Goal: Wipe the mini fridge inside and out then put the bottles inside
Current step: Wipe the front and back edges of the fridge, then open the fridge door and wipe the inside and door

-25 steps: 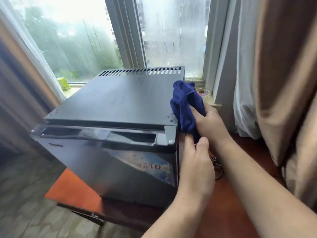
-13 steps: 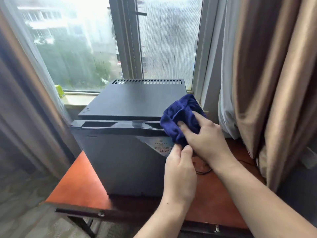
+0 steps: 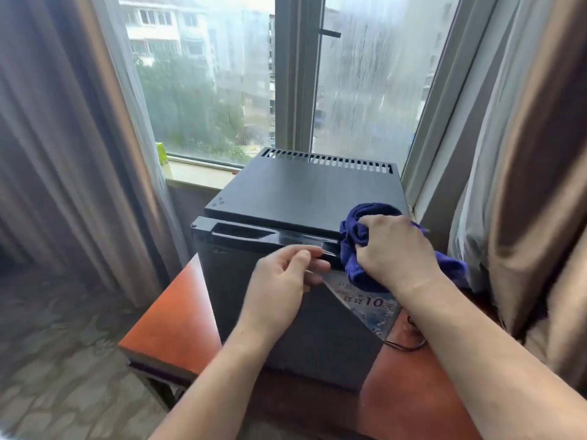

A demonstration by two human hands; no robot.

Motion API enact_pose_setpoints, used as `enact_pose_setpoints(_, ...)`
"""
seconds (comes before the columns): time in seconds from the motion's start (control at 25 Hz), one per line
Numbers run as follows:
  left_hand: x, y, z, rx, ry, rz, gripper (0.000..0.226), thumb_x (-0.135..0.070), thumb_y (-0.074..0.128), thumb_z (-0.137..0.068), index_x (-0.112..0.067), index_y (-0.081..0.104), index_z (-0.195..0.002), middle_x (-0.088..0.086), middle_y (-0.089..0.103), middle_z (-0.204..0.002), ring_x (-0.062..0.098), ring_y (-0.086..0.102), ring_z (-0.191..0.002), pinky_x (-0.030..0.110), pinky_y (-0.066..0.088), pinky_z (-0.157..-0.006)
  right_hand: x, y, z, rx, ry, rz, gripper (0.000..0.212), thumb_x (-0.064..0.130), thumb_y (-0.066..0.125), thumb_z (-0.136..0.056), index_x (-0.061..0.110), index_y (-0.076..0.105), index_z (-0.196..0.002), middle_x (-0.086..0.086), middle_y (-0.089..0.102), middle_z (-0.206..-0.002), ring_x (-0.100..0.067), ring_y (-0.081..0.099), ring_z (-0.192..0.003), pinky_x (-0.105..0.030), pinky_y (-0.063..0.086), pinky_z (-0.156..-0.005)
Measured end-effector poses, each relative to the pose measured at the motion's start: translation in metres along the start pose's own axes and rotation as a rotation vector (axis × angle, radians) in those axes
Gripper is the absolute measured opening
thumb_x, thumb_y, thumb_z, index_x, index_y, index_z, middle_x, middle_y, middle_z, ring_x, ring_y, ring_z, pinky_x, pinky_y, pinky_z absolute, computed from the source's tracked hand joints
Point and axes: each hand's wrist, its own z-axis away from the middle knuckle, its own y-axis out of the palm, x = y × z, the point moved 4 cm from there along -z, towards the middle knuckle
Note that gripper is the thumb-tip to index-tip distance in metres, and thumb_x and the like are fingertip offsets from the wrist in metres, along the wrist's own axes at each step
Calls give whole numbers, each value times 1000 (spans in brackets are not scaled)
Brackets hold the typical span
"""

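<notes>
A black mini fridge (image 3: 295, 192) stands with its door closed on a reddish wooden table (image 3: 165, 335) by the window. My right hand (image 3: 394, 252) is shut on a bunched dark blue cloth (image 3: 355, 249), pressed against the door's top right corner. My left hand (image 3: 279, 287) is in front of the door, its fingertips curled at the recessed handle strip (image 3: 241, 231) along the door's top edge. A sticker (image 3: 368, 306) shows on the door under my right wrist. No bottles are in view.
Brown and sheer curtains (image 3: 521, 173) hang close on both sides of the fridge. A rain-streaked window (image 3: 368, 90) and its sill (image 3: 193, 174), with a small green item (image 3: 161, 153), lie behind. A black cord (image 3: 409, 344) runs on the table at the fridge's right. Patterned carpet lies to the left.
The view has pulled back and up. My right hand carried the cloth from the fridge's right side to the door's top right corner. My left hand moved left from the cloth to the handle strip.
</notes>
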Motion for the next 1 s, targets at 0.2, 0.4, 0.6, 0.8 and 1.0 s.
enact_pose_setpoints(0.2,-2,-99,-61,-340,156,-282,20,-24,57,-101,-29,76,-100,-16,78,-89,7,73,-87,34,56,-88,31,22,-29,-20,-181,-120,6,23,58,-89,22,58,-83,5,60,-83,-30,63,-88,-32,37,-64)
enact_pose_setpoints(0.4,38,-154,-88,-416,67,-398,22,-29,56,-98,-36,76,-103,-12,74,-110,9,68,-107,40,53,-103,92,44,-45,-58,-282,-141,8,28,58,-92,25,65,-94,2,69,-97,-27,65,-92,-36,45,-66)
enact_pose_setpoints(0.6,62,-181,-104,-199,92,-310,24,-32,55,-103,-44,75,-106,-10,72,-113,-2,67,-94,19,54,-79,174,67,-44,-103,-293,-42,11,30,57,-97,26,63,-105,0,66,-107,-29,65,-99,-35,37,-67)
enact_pose_setpoints(0.8,64,-197,-114,34,222,-369,19,-32,57,-102,-38,71,-113,-11,62,-108,-16,63,-88,6,46,-76,224,88,-12,-309,-52,43,10,32,67,-92,26,64,-100,2,67,-94,-29,69,-86,-32,32,-65)
enact_pose_setpoints(1.0,58,-215,-98,172,276,-319,15,-34,66,-97,-28,72,-109,-6,60,-103,-9,64,-84,10,50,-79,248,73,27,-346,127,-1,15,33,70,-91,28,70,-105,2,71,-95,-33,70,-86,-33,38,-65)
